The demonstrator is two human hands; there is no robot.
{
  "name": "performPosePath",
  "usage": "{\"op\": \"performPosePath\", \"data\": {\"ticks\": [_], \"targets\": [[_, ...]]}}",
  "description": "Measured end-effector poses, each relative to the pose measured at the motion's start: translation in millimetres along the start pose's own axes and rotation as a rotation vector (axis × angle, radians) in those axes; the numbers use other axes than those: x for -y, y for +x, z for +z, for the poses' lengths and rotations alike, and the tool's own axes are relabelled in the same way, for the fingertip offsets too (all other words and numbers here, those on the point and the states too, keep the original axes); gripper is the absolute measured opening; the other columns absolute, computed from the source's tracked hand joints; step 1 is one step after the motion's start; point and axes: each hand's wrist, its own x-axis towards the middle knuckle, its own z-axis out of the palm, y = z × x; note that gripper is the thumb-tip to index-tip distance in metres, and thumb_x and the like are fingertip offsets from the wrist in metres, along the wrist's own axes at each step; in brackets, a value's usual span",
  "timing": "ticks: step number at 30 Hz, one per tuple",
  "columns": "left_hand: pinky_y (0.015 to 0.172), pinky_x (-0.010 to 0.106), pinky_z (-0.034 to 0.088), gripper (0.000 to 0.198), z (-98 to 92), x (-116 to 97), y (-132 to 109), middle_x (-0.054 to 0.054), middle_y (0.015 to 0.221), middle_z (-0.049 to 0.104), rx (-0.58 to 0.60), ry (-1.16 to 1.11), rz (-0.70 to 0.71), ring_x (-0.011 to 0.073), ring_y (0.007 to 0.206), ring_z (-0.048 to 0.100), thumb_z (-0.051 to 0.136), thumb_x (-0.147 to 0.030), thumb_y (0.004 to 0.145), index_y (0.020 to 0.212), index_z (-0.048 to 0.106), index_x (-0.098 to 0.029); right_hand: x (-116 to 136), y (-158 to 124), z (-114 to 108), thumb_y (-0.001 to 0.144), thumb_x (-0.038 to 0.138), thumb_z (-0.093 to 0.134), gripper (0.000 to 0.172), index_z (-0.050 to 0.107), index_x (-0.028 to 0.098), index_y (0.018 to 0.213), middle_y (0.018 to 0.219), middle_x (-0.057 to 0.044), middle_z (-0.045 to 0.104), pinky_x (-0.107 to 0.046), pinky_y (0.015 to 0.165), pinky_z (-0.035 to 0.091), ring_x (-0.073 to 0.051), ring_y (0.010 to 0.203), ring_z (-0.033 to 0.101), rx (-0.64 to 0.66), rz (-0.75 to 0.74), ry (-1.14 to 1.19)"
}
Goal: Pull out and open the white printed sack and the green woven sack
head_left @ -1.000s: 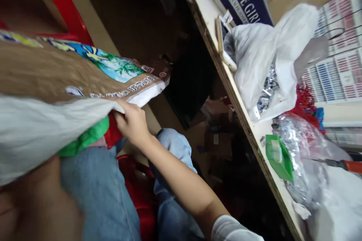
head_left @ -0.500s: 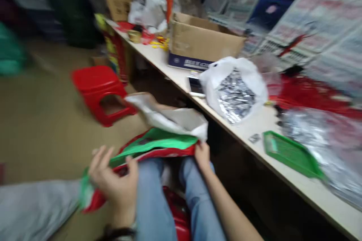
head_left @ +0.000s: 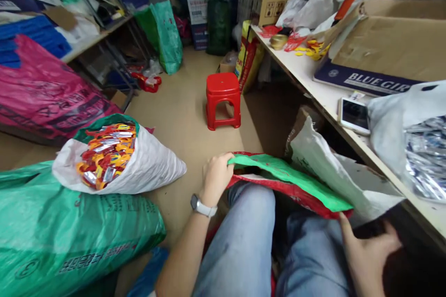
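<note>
A red bag with a bright green inner side [head_left: 289, 171] lies across the knees, its mouth parted in a narrow slot. My left hand [head_left: 216, 178], wearing a watch, has its fingers closed round the bag's left corner. At the right corner, my right hand [head_left: 367, 250] touches the red edge with the thumb. Its other fingers are spread away from the bag, partly in shadow. Just behind the bag stands a creased white sack [head_left: 324, 158] with a torn-looking edge, leaning by the table.
On the left, a white sack [head_left: 156, 167] full of red and orange pieces rests by a large green bag [head_left: 87, 232]. A red stool [head_left: 223, 97] stands ahead. The table [head_left: 296, 67] at right carries a phone [head_left: 354, 113], a carton [head_left: 393, 51] and a bag of silvery pieces [head_left: 393, 106].
My left hand has gone from spread fingers to gripping the bag's left corner. My right hand's fingers have opened away from the right corner. The view has swung left.
</note>
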Motion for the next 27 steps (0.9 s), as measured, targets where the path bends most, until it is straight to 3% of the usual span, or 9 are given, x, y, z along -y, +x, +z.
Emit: {"op": "performPosePath", "data": {"ticks": [1, 3, 6, 9, 12, 19, 23, 25, 27], "targets": [[0.069, 0.034, 0.034, 0.024, -10.2, -4.1, 6.4, -0.001, 0.102, 0.075, -0.009, 0.019, 0.015, 0.0239, 0.095, 0.068, 0.05, -0.025, 0.092, 0.099, 0.072, -0.03, 10.8, -9.9, -3.6, 0.073, 0.057, 0.073, 0.079, 0.055, 0.004, 0.127, 0.122, -0.026, 0.052, -0.051, 0.087, 0.047, -0.04, 0.111, 0.054, -0.093, -0.135, -0.011], [0.065, 0.034, 0.027, 0.024, -29.2, -13.8, 16.2, 0.0, 0.1, 0.075, -0.013, 0.083, 0.055, 0.0262, 0.093, 0.068, 0.049, -0.027, 0.09, 0.095, 0.072, -0.032, 42.3, -28.0, -3.5, 0.086, 0.031, 0.07, 0.024, 0.062, 0.014, 0.101, 0.088, -0.01, 0.06, -0.039, 0.076, 0.047, -0.025, 0.082, 0.059, -0.134, -0.497, -0.042], [0.063, 0.033, 0.024, 0.023, -50.2, -24.9, 19.5, -0.002, 0.093, 0.074, 0.042, 0.24, 0.13, 0.0256, 0.089, 0.068, 0.047, -0.025, 0.088, 0.085, 0.069, -0.03, 93.7, -38.2, 17.9, 0.094, 0.02, 0.062, 0.025, 0.058, 0.014, 0.118, 0.108, -0.014, 0.063, -0.037, 0.087, 0.047, -0.025, 0.104, 0.06, 0.212, -0.929, -0.021], [0.062, 0.033, 0.023, 0.021, -58.8, -25.3, 12.9, -0.002, 0.09, 0.074, 0.124, 0.286, 0.148, 0.0239, 0.085, 0.068, 0.046, -0.024, 0.086, 0.081, 0.066, -0.028, 121.8, -26.7, 48.4, 0.102, 0.031, 0.051, 0.039, 0.051, 0.01, 0.134, 0.127, -0.02, 0.058, -0.045, 0.093, 0.038, -0.032, 0.117, 0.051, 0.254, -0.858, -0.199], [0.063, 0.032, 0.026, 0.024, -58.0, -19.0, 7.0, -0.003, 0.096, 0.075, 0.165, 0.261, 0.076, 0.0245, 0.09, 0.068, 0.047, -0.025, 0.088, 0.091, 0.07, -0.031, 125.8, -13.9, 63.2, 0.105, 0.025, 0.042, 0.021, 0.058, 0.016, 0.115, 0.104, -0.009, 0.065, -0.041, 0.089, 0.03, -0.025, 0.103, 0.053, 0.433, -0.885, -0.145], [0.062, 0.033, 0.024, 0.022, -51.0, -14.8, 4.2, -0.009, 0.109, 0.073, 0.045, 0.344, -0.097, 0.0244, 0.093, 0.068, 0.052, -0.03, 0.093, 0.103, 0.07, -0.038, 127.2, -37.1, 26.5, 0.104, 0.011, 0.031, 0.028, 0.057, 0.016, 0.094, 0.084, -0.004, 0.06, -0.038, 0.092, 0.029, -0.019, 0.086, 0.046, 0.797, -1.046, 0.056], [0.062, 0.031, 0.024, 0.022, -50.5, -20.5, 10.0, -0.008, 0.104, 0.073, -0.009, 0.347, -0.076, 0.0224, 0.09, 0.066, 0.052, -0.027, 0.093, 0.102, 0.07, -0.036, 141.3, -9.5, 26.8, 0.101, 0.031, 0.049, 0.018, 0.063, 0.02, 0.098, 0.09, -0.003, 0.065, -0.036, 0.086, 0.036, -0.019, 0.085, 0.055, 1.207, -0.726, 0.074], [0.062, 0.031, 0.023, 0.021, -48.7, -27.5, 15.7, -0.007, 0.102, 0.073, 0.022, 0.305, -0.064, 0.0219, 0.089, 0.065, 0.053, -0.025, 0.091, 0.099, 0.07, -0.035, 150.5, 20.2, 52.4, 0.098, 0.045, 0.053, 0.029, 0.069, 0.021, 0.104, 0.091, -0.004, 0.069, -0.031, 0.073, 0.043, -0.018, 0.078, 0.062, 1.441, -0.503, 0.069], [0.063, 0.03, 0.025, 0.02, -42.5, -36.9, 20.3, -0.007, 0.1, 0.073, 0.062, 0.226, -0.026, 0.0219, 0.089, 0.065, 0.056, -0.024, 0.089, 0.097, 0.07, -0.035, 158.8, 45.4, 88.8, 0.097, 0.049, 0.053, 0.037, 0.072, 0.018, 0.089, 0.079, -0.007, 0.067, -0.029, 0.061, 0.043, -0.016, 0.064, 0.06, 1.447, -0.433, 0.068]]}}
